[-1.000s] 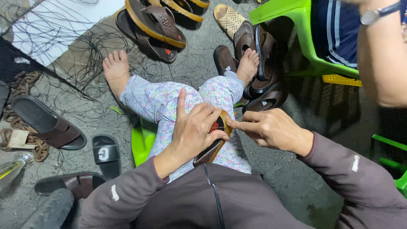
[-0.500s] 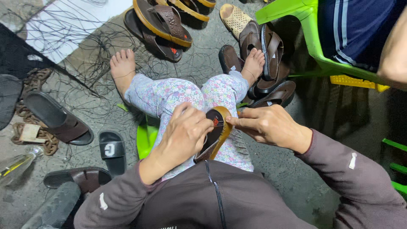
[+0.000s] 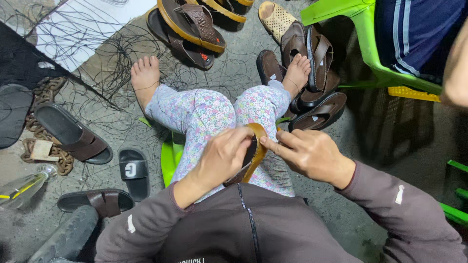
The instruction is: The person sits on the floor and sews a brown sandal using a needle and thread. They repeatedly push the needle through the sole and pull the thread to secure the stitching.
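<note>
A brown sandal with a tan edge [image 3: 254,151] stands on its side on my lap, over floral trousers. My left hand [image 3: 222,157] wraps around the sandal from the left and grips it. My right hand [image 3: 307,152] presses its fingertips against the sandal's tan rim from the right. The strap side of the sandal is hidden under my left hand. My bare feet [image 3: 145,74] rest on the concrete ahead.
Several brown sandals [image 3: 312,73] lie piled by my right foot, more [image 3: 187,22] at the top. Black threads [image 3: 97,53] litter the floor. A green plastic chair [image 3: 370,44] with another person seated stands at top right. Dark sandals [image 3: 73,134], a rusty chain [image 3: 46,87] and a bottle [image 3: 22,187] lie left.
My left index finger, pointing up a second ago, has folded down onto the sandal. The sandal has tilted more upright between my hands. The other person's arm has moved out to the right.
</note>
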